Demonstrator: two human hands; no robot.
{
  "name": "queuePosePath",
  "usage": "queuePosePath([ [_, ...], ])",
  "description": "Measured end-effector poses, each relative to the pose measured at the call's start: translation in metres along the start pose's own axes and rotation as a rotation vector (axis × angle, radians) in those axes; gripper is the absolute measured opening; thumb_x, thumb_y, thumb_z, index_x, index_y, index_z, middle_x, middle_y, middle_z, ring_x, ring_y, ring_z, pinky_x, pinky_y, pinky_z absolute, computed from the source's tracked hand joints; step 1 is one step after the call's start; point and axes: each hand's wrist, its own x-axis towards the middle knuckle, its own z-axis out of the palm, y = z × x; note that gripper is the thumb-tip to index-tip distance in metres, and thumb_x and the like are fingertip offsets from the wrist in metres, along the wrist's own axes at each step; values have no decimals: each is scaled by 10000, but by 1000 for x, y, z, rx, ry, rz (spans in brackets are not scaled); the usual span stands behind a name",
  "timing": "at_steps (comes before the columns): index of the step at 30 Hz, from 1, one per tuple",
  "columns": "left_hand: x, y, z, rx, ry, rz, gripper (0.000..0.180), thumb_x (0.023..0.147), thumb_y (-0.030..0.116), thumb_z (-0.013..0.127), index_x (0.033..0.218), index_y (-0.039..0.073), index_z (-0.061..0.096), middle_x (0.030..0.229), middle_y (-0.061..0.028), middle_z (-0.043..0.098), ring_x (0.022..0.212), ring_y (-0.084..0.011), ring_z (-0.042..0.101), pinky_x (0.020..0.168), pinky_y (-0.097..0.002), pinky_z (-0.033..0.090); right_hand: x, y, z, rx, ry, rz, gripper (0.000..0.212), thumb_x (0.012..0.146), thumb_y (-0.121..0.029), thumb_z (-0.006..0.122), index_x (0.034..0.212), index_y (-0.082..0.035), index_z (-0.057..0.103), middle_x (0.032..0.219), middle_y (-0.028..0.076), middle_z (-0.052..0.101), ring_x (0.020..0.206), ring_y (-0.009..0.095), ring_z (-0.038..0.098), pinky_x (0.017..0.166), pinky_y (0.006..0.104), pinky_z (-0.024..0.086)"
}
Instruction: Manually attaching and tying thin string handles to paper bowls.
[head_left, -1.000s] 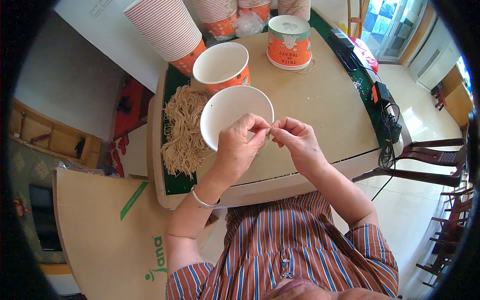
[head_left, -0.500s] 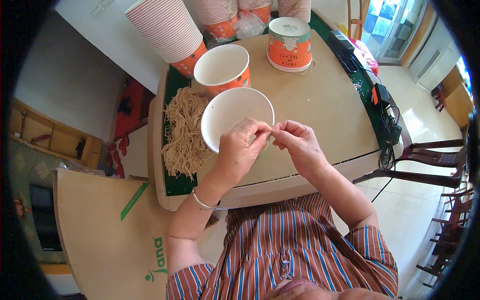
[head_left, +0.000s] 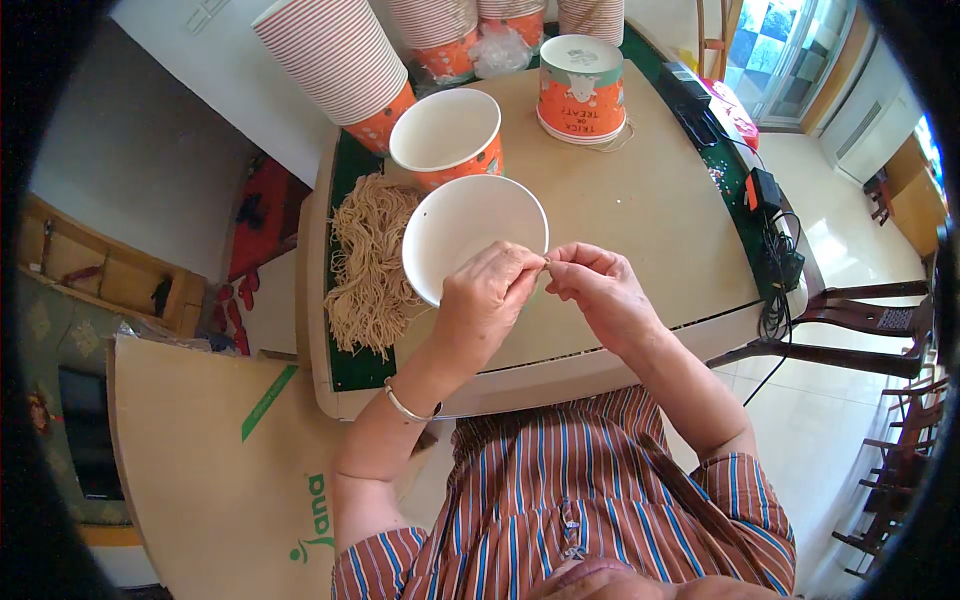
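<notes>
A paper bucket (head_left: 450,225), white inside, stands tilted toward me near the table's front edge, with a small dark hole near its left rim. At its right rim my left hand (head_left: 486,295) and my right hand (head_left: 602,295) meet, fingertips pinched together. Between them shows a tiny bit of beige string (head_left: 546,264); most of it is hidden by the fingers. My left hand covers part of the bucket's front rim. A thick bundle of beige strings (head_left: 370,270) lies to the left of the bucket.
Behind stands another orange paper bucket (head_left: 445,130). An upside-down orange bucket (head_left: 580,95) with string at its base sits farther right. A tall bucket stack (head_left: 335,65) leans at the back left. Black cables and adapters (head_left: 775,250) line the right edge; a cardboard box (head_left: 220,440) stands left.
My left fingers have shifted slightly at the bucket's rim, now closer together and covering more of the string. Both hands stay pinched at nearly the same spot; the bucket has hardly moved.
</notes>
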Motion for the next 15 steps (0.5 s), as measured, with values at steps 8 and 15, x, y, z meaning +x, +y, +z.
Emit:
queuePosePath([
  [8, 0, -2, 2, 12, 19, 34, 135, 794, -12, 706, 903, 39, 645, 865, -83, 663, 774, -257, 663, 671, -354, 543, 2, 3, -3, -7, -30, -32, 173, 913, -194, 711, 964, -28, 711, 811, -16, 658, 736, 66, 545, 690, 228, 442],
  [15, 0, -2, 1, 0, 37, 53, 132, 795, -7, 714, 896, 32, 638, 865, -87, 659, 771, -258, 658, 670, -350, 540, 3, 5, -1, -2, 0, -31, 147, 921, -173, 701, 960, -31, 704, 803, -21, 653, 726, 60, 543, 680, 224, 439],
])
